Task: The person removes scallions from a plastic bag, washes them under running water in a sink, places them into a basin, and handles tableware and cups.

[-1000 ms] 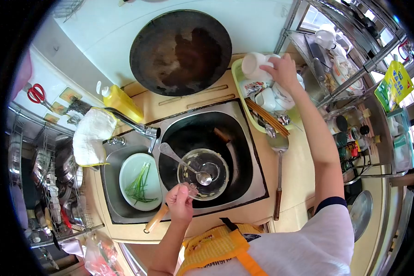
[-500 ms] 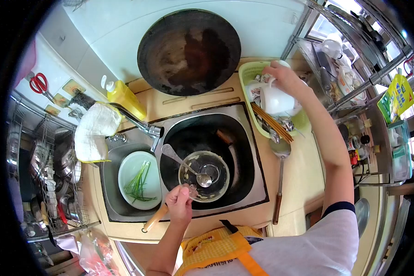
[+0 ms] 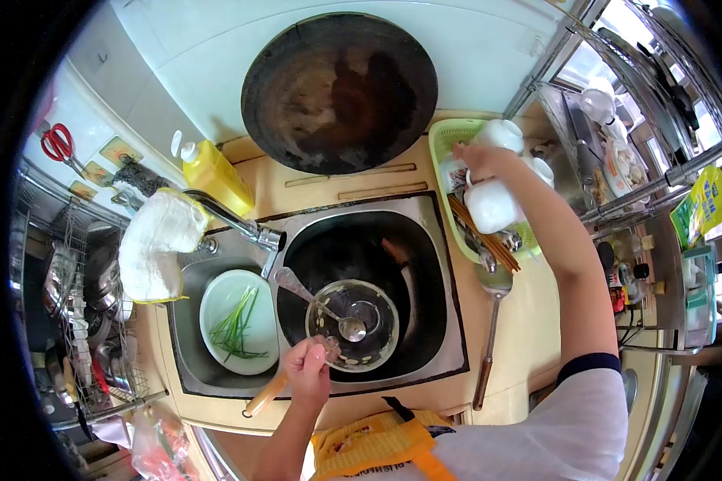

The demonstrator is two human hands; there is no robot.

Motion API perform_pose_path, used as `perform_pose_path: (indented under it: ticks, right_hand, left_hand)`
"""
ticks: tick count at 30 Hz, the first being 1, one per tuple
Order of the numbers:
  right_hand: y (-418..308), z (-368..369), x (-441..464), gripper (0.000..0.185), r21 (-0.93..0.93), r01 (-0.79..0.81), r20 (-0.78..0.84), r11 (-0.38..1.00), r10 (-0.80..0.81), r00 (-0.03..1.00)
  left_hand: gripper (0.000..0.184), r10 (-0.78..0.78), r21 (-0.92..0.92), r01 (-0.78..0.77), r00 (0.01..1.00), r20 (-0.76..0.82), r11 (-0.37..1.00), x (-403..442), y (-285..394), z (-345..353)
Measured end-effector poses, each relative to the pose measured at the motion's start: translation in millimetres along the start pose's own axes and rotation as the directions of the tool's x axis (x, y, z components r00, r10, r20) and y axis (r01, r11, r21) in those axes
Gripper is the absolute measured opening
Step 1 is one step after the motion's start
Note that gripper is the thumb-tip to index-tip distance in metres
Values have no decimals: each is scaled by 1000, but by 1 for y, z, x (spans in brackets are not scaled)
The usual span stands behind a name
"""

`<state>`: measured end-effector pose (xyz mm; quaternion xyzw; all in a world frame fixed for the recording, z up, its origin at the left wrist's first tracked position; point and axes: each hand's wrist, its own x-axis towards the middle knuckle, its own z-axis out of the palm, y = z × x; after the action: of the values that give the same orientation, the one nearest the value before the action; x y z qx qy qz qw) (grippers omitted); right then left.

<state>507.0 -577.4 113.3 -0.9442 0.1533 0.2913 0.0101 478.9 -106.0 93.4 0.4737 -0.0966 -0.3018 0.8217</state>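
Note:
My left hand point(image 3: 308, 370) is closed, pinching the clear handle of a glass bowl point(image 3: 389, 337) over the sink. A metal spoon point(image 3: 351, 329) rests across the bowl, its ornate handle sticking out to the left. Under the bowl, a dark wok point(image 3: 301, 260) fills the right basin; a wooden handle point(image 3: 266, 394) pokes out beside my left wrist. My right hand point(image 3: 483, 160) reaches into a light green basket point(image 3: 445, 134) at the counter's right. Its fingers are closed at the handle of a white mug point(image 3: 492, 207), partly hidden by the hand. Chopsticks point(image 3: 483, 234) lean there.
A white bowl with green scallions point(image 3: 239, 327) sits in the left basin below the faucet point(image 3: 269, 238). A ladle point(image 3: 489, 337) lies right of the sink. A large dark pan lid point(image 3: 337, 96) leans on the wall, near a yellow soap bottle point(image 3: 217, 176).
My right hand and the white mug have shifted toward me within the basket, uncovering another white cup behind. The left hand still holds the glass bowl; the view has shifted slightly.

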Motion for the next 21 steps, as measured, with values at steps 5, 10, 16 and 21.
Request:
perform_pose_path:
  ticks: [5,10,16,21]
  right_hand:
    - [-7,4,17,85,-113,-13,97,993,24,995]
    - [-21,1,20,63,-111,-11,82,994,21,996]
    - [-23,6,24,41,-184,33,31,982,-28,999]
    - [-15,11,41,41,-307,82,21,948,-80,997]
  left_hand:
    - [33,25,-1,-25,1000,16,1000,7,3,0]
    - [35,25,-12,-25,999,21,1000,13,5,2]
    - [36,37,6,-37,999,14,999,15,5,2]
    - [35,40,11,-40,999,-14,999,14,9,1]
